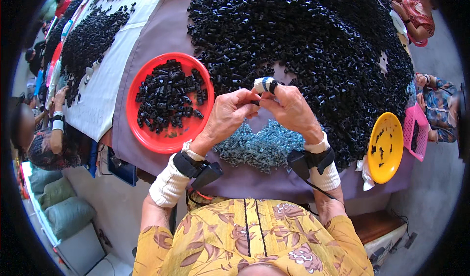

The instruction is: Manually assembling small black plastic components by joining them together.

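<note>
My left hand (226, 113) and my right hand (290, 110) meet over the table with their fingertips pinched together. A small black cylindrical piece (255, 102) shows partly between the left fingertips. The right fingers close in against the same spot, and what they grip is mostly hidden. White and blue wrapping (263, 84) covers a right fingertip. Just below the hands lies a heap of small bluish, clear pieces (259, 151). A red plate (169, 146) with many black pieces stands left of my left hand.
A huge pile of black pieces (303, 31) spreads beyond my hands across the purple cloth (156, 28). At the right are a yellow plate (390, 153) holding a few pieces and a pink basket (413, 129). Other people sit at the left and right.
</note>
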The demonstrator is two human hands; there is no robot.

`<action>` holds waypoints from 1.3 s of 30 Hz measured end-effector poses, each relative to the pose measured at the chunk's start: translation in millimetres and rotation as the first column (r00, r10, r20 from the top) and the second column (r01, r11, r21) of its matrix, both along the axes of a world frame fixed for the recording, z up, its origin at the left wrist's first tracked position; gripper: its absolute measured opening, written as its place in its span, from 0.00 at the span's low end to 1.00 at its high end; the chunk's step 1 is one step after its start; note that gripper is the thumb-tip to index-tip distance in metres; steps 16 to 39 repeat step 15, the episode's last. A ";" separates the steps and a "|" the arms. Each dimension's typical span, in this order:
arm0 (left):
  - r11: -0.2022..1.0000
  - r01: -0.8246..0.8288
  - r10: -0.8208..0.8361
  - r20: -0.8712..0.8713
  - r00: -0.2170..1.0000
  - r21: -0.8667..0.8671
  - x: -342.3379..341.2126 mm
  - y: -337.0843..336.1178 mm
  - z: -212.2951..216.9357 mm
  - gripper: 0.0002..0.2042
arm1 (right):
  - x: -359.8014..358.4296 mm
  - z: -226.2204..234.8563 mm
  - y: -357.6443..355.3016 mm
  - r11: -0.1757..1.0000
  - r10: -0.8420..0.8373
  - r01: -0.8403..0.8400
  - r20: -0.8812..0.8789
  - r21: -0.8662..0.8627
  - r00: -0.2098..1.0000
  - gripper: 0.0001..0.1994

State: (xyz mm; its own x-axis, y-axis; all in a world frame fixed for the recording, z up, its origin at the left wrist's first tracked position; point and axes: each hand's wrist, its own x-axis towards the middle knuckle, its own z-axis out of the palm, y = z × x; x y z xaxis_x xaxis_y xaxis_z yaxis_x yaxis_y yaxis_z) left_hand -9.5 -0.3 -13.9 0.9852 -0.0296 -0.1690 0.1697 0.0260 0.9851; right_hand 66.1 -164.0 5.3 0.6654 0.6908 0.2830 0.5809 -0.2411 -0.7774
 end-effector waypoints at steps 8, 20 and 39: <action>0.990 -0.016 0.015 -0.009 1.000 -0.142 -0.5 2.7 2.7 0.09 | 3.0 12.0 2.9 0.999 -0.038 0.029 -0.285 -0.034 0.958 0.09; 0.979 -0.108 0.105 -0.027 0.994 -0.175 2.4 13.2 8.3 0.10 | 28.6 5.5 -24.5 0.963 -0.231 0.223 -0.034 -0.152 0.972 0.09; 0.979 -0.108 0.105 -0.027 0.994 -0.175 2.4 13.2 8.3 0.10 | 28.6 5.5 -24.5 0.963 -0.231 0.223 -0.034 -0.152 0.972 0.09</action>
